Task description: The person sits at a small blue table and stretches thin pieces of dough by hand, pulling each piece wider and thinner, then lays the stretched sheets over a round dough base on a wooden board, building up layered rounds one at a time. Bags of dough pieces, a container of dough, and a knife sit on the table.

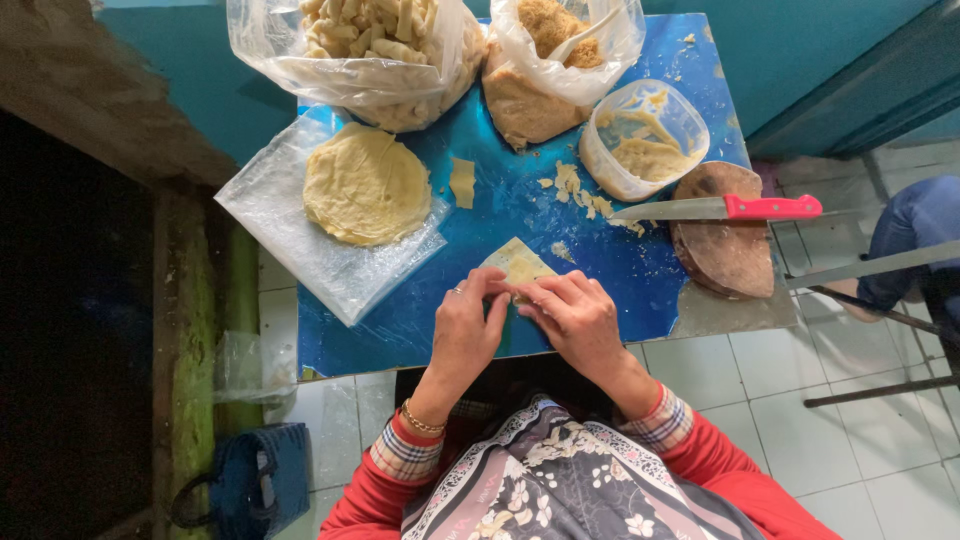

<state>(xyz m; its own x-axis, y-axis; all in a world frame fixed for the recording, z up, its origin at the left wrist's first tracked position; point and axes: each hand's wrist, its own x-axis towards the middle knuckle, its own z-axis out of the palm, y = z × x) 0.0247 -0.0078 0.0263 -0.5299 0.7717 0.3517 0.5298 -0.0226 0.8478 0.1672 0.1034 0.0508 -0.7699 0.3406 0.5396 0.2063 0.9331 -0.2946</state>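
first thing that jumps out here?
Both hands, left and right, pinch a pale wrapper at the near edge of the blue table. A red-handled knife lies across a round wooden board on the right. A stack of round wrappers sits on plastic at left.

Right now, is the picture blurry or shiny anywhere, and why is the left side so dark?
Head view: sharp on both hands folding the dough sheet; soft glare on the blue table and plastic bags; left edge sits in deep shadow; wide lens bends the edges.
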